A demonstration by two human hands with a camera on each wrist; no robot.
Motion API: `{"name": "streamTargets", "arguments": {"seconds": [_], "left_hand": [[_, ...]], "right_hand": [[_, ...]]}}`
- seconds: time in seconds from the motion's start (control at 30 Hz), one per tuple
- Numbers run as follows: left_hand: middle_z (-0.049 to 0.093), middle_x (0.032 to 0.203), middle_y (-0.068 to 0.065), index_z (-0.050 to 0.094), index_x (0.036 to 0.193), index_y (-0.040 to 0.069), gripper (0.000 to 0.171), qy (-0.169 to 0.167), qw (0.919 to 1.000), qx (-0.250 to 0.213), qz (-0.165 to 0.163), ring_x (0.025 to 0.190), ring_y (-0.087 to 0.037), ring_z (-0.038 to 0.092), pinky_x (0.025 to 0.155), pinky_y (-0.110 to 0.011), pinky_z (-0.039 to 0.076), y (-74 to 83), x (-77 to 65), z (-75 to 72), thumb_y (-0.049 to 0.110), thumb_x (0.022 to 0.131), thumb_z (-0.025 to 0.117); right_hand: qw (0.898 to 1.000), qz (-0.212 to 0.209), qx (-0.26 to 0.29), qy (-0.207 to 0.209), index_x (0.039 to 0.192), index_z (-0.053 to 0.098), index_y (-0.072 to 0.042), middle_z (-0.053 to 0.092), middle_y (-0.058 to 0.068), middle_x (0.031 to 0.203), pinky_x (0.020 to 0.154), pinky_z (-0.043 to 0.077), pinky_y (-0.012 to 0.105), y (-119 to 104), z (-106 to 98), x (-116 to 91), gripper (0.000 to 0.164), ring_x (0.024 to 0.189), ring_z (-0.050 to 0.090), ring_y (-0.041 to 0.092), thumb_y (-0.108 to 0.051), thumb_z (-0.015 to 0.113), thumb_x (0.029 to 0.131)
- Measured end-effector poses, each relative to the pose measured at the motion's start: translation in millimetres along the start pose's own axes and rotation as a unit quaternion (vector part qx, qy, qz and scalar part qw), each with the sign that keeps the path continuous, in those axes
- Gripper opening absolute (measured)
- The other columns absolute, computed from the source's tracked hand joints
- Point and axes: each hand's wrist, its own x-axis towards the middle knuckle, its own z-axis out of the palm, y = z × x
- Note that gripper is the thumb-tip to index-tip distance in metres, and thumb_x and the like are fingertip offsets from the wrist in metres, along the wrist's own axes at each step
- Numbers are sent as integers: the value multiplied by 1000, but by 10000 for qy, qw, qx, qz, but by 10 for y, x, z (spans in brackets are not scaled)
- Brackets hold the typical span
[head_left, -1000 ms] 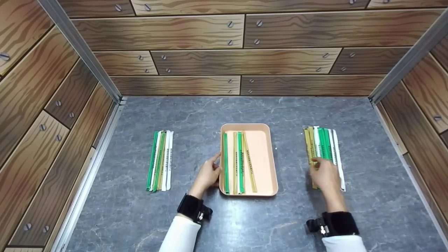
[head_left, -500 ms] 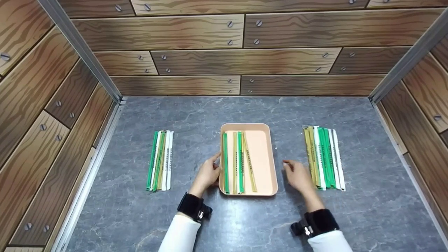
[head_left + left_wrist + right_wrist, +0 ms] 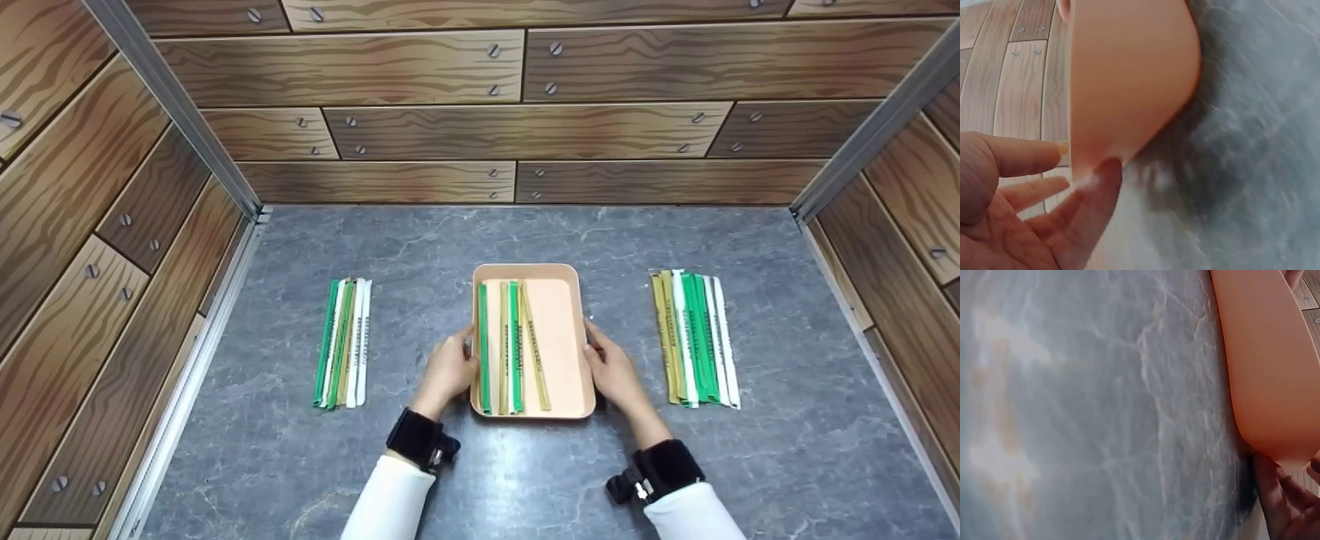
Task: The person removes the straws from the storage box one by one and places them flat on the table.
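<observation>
peach tray (image 3: 566, 375), thin green and gold sticks (image 3: 484, 349) inside, left hand (image 3: 450, 366) with fingers gripping its left side, right hand (image 3: 615, 371) gripping its right

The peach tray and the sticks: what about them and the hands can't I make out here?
- Print on the sticks in the tray: head view, too small to read.
- Exact count in the bundle on the right: head view, sticks crowd together.
- Tray contents: left wrist view, hidden by the tray's outer wall.
- Rest of the right hand: right wrist view, cut off by the picture's edges.
</observation>
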Motion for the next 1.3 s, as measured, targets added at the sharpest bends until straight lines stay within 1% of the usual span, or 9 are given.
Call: {"name": "streamTargets", "arguments": {"seconds": [0.13, 0.23, 0.37, 0.5, 0.67, 0.77, 1.0, 1.1, 1.3], "left_hand": [[62, 114, -20, 51, 140, 1, 55, 322, 9991, 239, 96, 101, -34, 60, 83, -45, 53, 141, -46, 19, 4, 88, 66], [54, 129, -26, 49, 141, 0, 57, 333, 9991, 190, 197, 115, -39, 54, 94, -48, 49, 269, -91, 55, 3, 87, 66], [45, 138, -30, 42, 147, 1, 63, -191, 9996, 28, 206, 122, -41, 51, 100, -48, 45, 393, -151, 156, 5, 89, 66], [34, 145, -34, 30, 152, 0, 72, -750, 9970, 163, 28, 128, -44, 44, 103, -48, 42, 409, -174, 271, 11, 91, 66], [14, 152, -38, 20, 155, 0, 78, -1038, 9939, 256, -269, 135, -47, 34, 104, -47, 41, 348, -158, 370, 14, 92, 65], [15, 151, -39, 23, 154, -1, 77, -982, 9947, 235, -209, 133, -46, 36, 103, -45, 42, 320, -148, 399, 8, 90, 64], [48, 129, -30, 44, 142, -9, 57, -425, 9955, 689, 492, 118, -40, 51, 98, -42, 47, 289, -138, 418, -5, 87, 58], [54, 117, -28, 53, 133, -10, 49, -204, 9917, 1067, 687, 108, -39, 57, 92, -42, 52, 289, -146, 427, -11, 84, 55], [59, 104, -25, 61, 122, -9, 48, -225, 9822, 1682, 811, 91, -34, 63, 81, -41, 56, 286, -158, 467, -16, 75, 62]], "right_hand": [[9997, -44, 231, 3, 148, 43, -7, 60, 28, 124, 85, 52, 47, -3, 12, 4, 47, 101, 62, 34, -7, 50, 101], [9995, -44, 320, 11, 147, 44, -6, 57, 28, 129, 88, 51, 48, -1, 16, 10, 47, 106, 61, 36, -6, 50, 101], [9996, -92, 248, 92, 146, 46, -6, 54, 27, 133, 91, 49, 49, 2, 17, 10, 46, 108, 60, 37, -6, 51, 100], [9995, -162, 237, 164, 145, 47, -6, 56, 28, 131, 89, 50, 49, 12, 25, 7, 46, 106, 61, 37, -6, 52, 100], [9996, -163, 126, 206, 145, 47, -7, 61, 28, 123, 86, 51, 49, 17, 36, 7, 46, 101, 63, 36, -6, 52, 99], [9996, -142, 119, 227, 145, 47, -7, 62, 28, 121, 85, 51, 49, 12, 41, 5, 46, 100, 63, 36, -6, 52, 99], [9997, -66, 100, 221, 146, 47, -8, 60, 27, 124, 87, 51, 49, 4, 35, 7, 46, 102, 62, 35, -6, 52, 100], [9998, -40, 80, 196, 146, 46, -9, 58, 27, 129, 88, 50, 49, -2, 31, 4, 46, 106, 61, 36, -7, 51, 100], [9998, 18, 135, 132, 147, 45, -10, 54, 26, 134, 90, 50, 49, -8, 27, 1, 47, 110, 60, 37, -8, 50, 101]]}}
